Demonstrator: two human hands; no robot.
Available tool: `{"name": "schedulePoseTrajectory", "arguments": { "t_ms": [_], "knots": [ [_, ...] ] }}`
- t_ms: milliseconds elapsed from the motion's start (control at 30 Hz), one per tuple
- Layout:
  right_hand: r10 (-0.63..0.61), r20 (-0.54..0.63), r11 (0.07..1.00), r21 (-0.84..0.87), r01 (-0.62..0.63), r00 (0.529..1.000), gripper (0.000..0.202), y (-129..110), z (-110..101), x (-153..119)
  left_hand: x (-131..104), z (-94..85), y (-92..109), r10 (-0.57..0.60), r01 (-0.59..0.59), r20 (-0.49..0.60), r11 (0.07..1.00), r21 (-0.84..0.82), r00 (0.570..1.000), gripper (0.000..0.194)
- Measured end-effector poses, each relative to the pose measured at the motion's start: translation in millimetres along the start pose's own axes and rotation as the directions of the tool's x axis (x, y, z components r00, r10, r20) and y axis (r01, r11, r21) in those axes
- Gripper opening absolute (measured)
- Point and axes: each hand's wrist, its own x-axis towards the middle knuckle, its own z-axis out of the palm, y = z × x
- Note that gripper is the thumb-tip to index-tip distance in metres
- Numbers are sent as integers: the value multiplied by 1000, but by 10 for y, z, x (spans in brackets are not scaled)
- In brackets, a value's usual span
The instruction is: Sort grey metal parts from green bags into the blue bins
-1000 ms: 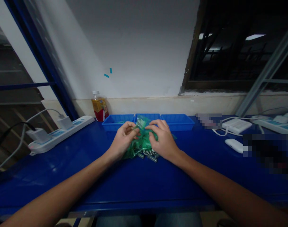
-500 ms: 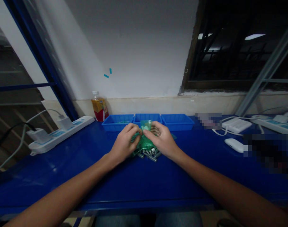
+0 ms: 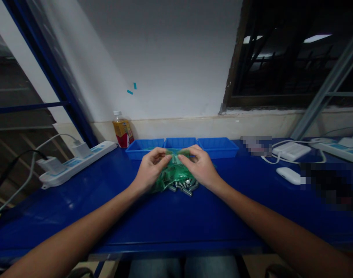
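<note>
A thin green plastic bag (image 3: 176, 173) stretches between my two hands over the middle of the table. My left hand (image 3: 152, 168) pinches its upper edge on the left, thumb against fingers. On the right, my right hand (image 3: 200, 166) grips the same edge in a like pinch. Just below the bag lies a small heap of shiny metal pins (image 3: 186, 191), with a white round piece among them. Part of the heap is hidden behind the green film.
Three joined blue trays (image 3: 180, 143) stand along the wall behind my hands. A drink bottle (image 3: 122, 130) is at their left. Power strips lie at left (image 3: 78, 164) and right (image 3: 338, 150), with a white charger (image 3: 291, 150) and a white case (image 3: 289, 175) on the right.
The bag, bunched upright between my fingers before, is now spread wider and lower. My left fingers have closed on its edge, and both hands hold it level.
</note>
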Motion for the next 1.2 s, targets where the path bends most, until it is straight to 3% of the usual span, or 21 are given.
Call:
{"name": "schedulePoseTrajectory", "arguments": {
  "t_ms": [100,233,400,500,567,633,767,833,967,1067,1133,1200],
  "knots": [
    [65,43,998,19,-66,997,11,-12,-44,27,35,-46,10,41,-37,-69,998,58,997,22],
    [154,97,985,69,-161,983,16,-47,-53,15,37,-62,23,56,-49,-60,992,112,997,22],
    [107,2,993,-40,-107,994,17,-105,-47,-34,24,-55,48,32,-30,-8,974,223,999,24],
    [5,-54,985,-169,-14,999,17,-101,-60,-51,45,-69,83,-33,22,43,969,245,999,25],
    [-98,-49,962,-262,82,994,16,-80,-70,-58,72,-91,110,-95,85,49,982,171,994,20],
    [-203,-24,928,-324,184,979,17,-56,-78,-63,102,-115,133,-190,191,37,981,-17,981,22],
    [-344,26,870,-368,329,939,20,-33,-88,-67,127,-116,154,-427,447,140,808,-385,893,27],
    [-374,58,857,-359,369,925,22,-38,-89,-66,122,-88,147,-444,459,142,776,-432,885,24],
    [-385,136,846,-342,408,913,24,-53,-86,-57,199,-122,109,-328,300,-18,883,-361,945,30],
    [-308,200,855,-371,363,930,24,-38,-89,-46,393,-340,69,-56,41,-240,997,-66,969,26],
    [-242,226,859,-403,317,944,24,-11,-96,-40,527,-542,31,221,-135,-358,959,250,907,22],
    [-194,252,855,-430,290,948,21,25,-102,-36,596,-711,-15,425,-196,-320,809,555,846,18]
  ]
}}
